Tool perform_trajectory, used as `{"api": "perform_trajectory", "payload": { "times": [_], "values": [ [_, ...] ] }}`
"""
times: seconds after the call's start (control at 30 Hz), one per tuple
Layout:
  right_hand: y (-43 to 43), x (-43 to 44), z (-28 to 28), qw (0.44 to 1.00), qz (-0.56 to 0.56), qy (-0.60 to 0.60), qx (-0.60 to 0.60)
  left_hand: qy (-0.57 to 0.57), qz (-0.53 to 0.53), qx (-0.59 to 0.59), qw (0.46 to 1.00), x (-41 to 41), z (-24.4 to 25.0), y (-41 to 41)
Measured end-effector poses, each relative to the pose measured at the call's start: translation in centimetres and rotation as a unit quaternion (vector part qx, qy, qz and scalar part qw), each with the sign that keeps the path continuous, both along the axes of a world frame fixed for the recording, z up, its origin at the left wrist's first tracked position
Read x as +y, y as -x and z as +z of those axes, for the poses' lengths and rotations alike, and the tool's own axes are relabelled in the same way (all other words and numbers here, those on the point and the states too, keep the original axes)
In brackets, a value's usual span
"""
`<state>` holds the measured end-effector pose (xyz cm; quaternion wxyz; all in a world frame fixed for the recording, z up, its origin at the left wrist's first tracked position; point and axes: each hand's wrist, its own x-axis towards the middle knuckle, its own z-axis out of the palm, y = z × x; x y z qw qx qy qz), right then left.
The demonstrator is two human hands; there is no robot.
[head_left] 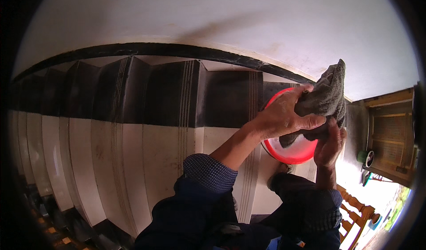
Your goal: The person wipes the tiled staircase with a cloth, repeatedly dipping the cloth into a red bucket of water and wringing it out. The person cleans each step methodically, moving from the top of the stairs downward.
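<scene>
A bunched grey cloth (324,96), dark as if damp, is held up in both of my hands. My left hand (283,115) grips its near side, thumb stretched along the lower folds. My right hand (329,145) pinches the lower part of the cloth, its fingers partly hidden by the folds. Below the hands stands a round red basin (291,158) with a whitish inside. A loose end of the cloth hangs over the basin's opening. The hands and cloth cover much of the basin, so its contents are hard to make out.
A staircase of black and cream stone steps (159,143) runs off to the left. Along it goes a white wall (199,13) with a black skirting strip (173,49). At right are a wooden baluster railing (361,210), a wooden door (389,133) and a green container (365,158).
</scene>
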<state>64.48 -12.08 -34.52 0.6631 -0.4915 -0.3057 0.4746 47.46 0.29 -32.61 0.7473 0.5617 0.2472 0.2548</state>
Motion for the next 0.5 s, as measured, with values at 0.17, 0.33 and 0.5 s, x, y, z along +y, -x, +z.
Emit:
{"api": "perform_trajectory", "payload": {
  "times": [0.17, 0.33, 0.5],
  "values": [
    [0.7, 1.0, 1.8, 0.983, 0.006, 0.102, -0.152, 0.105, 0.014, -0.048, 0.993, -0.5, -0.3, 1.8],
    [2.4, 1.7, 2.5, 0.999, 0.007, -0.002, -0.036, 0.054, 0.052, -0.032, 0.997, -0.9, 1.8, 3.5],
    [3.7, 1.2, 2.1, 0.993, 0.089, -0.011, 0.07, 0.088, 0.112, -0.097, 0.985, -1.3, 0.0, 5.1]
  ]
}}
